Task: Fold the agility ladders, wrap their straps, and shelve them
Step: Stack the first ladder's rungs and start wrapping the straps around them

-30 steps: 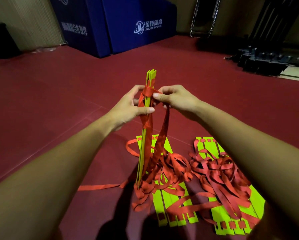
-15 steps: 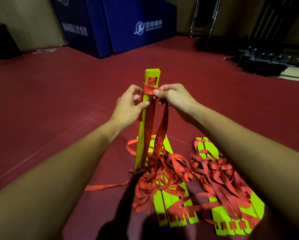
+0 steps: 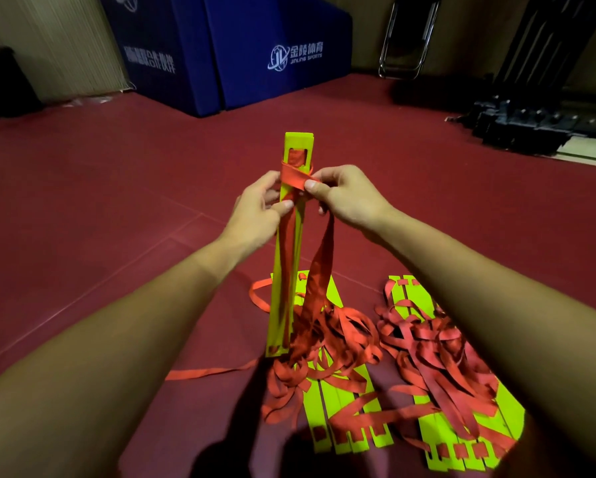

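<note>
Held item: bundle of flat yellow-green plastic ladder rungs (image 3: 275,288), upright between both hands, above the dark red floor (image 3: 82,219). Contact of the lower end with the floor not discernible.
Strap: red woven strap (image 3: 293,177), wound across the bundle near its top end. Loose length hanging from the right side of the wrap down into the tangle on the floor.
Left hand: left hand (image 3: 255,210) gripping the bundle just below the wrap. Thumb on the front face, fingers curled behind.
Right hand: right hand (image 3: 351,198) at the bundle's right edge. Thumb and forefinger clamped on the strap, remaining fingers curled.
Floor stacks: left stack (image 3: 324,408) and right stack (image 3: 441,439) of the same yellow-green rungs, flat, side by side, not touching. Both covered in tangled red straps, well short of the floor's far edge.
Far edge of floor: blue padded blocks (image 3: 255,46) with white lettering; metal folding chair (image 3: 407,36) to their right.
Far right corner: black equipment (image 3: 517,115), type not discernible.
</note>
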### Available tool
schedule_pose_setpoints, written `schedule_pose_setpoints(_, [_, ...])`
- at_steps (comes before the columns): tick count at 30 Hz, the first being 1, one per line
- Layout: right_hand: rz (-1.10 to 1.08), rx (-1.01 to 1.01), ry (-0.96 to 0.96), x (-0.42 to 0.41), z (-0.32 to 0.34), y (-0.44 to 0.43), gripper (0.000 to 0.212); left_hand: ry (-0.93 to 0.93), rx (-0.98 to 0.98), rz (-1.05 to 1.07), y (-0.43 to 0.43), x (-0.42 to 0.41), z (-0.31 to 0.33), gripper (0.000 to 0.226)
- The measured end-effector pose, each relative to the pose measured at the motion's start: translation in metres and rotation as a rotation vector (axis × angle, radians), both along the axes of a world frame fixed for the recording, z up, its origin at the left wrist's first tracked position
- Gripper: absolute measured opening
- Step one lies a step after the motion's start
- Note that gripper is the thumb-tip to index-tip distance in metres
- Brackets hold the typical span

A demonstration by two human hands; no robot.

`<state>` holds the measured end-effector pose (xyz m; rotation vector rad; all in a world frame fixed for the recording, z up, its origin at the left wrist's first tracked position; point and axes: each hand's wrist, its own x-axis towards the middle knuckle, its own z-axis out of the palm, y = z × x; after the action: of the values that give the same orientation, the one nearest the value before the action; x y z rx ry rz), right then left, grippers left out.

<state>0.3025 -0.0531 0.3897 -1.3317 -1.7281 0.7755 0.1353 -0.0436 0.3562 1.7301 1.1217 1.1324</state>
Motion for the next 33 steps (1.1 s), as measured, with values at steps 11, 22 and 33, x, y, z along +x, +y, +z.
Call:
schedule_pose_setpoints(11, [0.029,0.112,-0.107,0.006,-0.007,0.008,0.024,-0.174,-0.089,0.005,-0.002,0.002,0.003,0.024])
schedule_pose_setpoints(22, [0.136,0.103,-0.200,0.011,0.005,-0.002,0.034,-0.292,-0.166,0.049,-0.003,0.002,0.012,0.018])
schedule_pose_setpoints(33, [-0.150,0.230,-0.203,0.001,0.003,0.003,0.038,0.182,-0.019,-0.009,-0.003,0.006,0.001,0.056])
